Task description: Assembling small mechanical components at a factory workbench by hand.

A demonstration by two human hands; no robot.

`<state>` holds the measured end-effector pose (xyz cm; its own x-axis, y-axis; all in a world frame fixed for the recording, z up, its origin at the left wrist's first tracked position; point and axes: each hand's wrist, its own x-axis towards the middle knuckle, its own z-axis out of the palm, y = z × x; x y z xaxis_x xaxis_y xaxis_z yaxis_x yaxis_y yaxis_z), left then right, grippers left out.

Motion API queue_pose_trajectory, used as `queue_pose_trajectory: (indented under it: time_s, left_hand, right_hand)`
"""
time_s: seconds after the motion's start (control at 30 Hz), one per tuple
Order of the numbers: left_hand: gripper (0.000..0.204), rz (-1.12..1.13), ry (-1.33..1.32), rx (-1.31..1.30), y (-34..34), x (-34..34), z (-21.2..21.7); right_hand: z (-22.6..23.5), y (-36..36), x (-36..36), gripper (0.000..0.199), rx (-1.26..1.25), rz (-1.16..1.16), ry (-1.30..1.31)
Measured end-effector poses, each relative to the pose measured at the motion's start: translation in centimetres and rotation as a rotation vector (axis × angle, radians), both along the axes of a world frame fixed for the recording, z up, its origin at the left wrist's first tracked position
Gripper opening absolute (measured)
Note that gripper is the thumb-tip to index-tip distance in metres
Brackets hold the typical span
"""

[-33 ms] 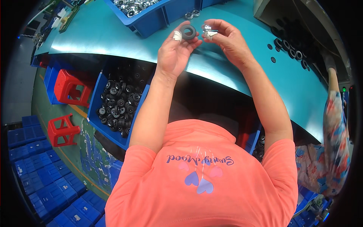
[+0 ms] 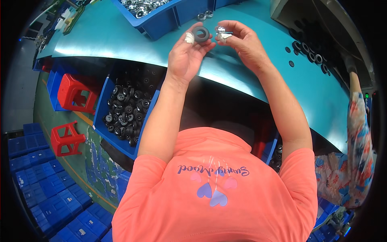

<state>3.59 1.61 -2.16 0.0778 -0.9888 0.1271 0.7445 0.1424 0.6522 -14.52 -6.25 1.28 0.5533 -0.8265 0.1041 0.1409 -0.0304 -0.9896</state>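
Over the far side of the teal table, my left hand pinches a dark grey rubber ring between thumb and fingers. White tape wraps its thumb. Just to the right, my right hand grips a small shiny metal hub in its fingertips, with white tape on the thumb. The ring and the hub are a short gap apart. Two loose metal hubs lie on the table beyond my hands, beside a blue bin heaped with more of them.
Under the table's left edge, a blue crate holds many black wheels. Red stools and blue boxes stand on the floor at left. Black rings lie scattered at right, near a co-worker's patterned sleeve.
My hands, the ring and the hub look unmoved. At the far right, the co-worker's sleeve and arm have shifted slightly.
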Motion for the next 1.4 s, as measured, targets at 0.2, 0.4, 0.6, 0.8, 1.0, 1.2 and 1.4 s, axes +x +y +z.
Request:
queue_pose_trajectory:
  time_s: [0.2,0.4,0.6,0.8,1.0,1.2,1.4]
  left_hand:
    - [0.043,0.003,-0.006,-0.003,0.1,0.0,0.0]
    - [0.041,0.011,-0.044,0.003,0.1,-0.2,0.4]
    - [0.041,0.022,-0.13,-0.003,0.2,-0.5,0.7]
    - [0.044,0.001,-0.179,-0.018,0.2,-0.6,0.8]
    - [0.042,0.007,-0.155,-0.035,0.2,-0.7,0.7]
    - [0.042,-0.009,-0.097,-0.015,0.2,-0.4,0.4]
    - [0.042,-0.01,-0.118,-0.013,0.3,-0.5,0.7]
  right_hand:
    - [0.2,0.2,0.2,0.04,-0.041,-0.012,0.014]
    - [-0.3,0.4,0.6,0.037,-0.152,-0.025,-0.013]
    - [-0.5,0.8,1.0,0.036,-0.278,-0.069,0.031]
    - [-0.8,0.8,1.1,0.037,-0.466,-0.148,0.157]
    - [-0.8,0.7,1.1,0.037,-0.336,-0.149,-0.002]
    - [-0.6,-0.1,0.4,0.037,-0.331,-0.176,0.047]
    - [0.2,0.8,0.9,0.037,-0.413,-0.17,0.035]
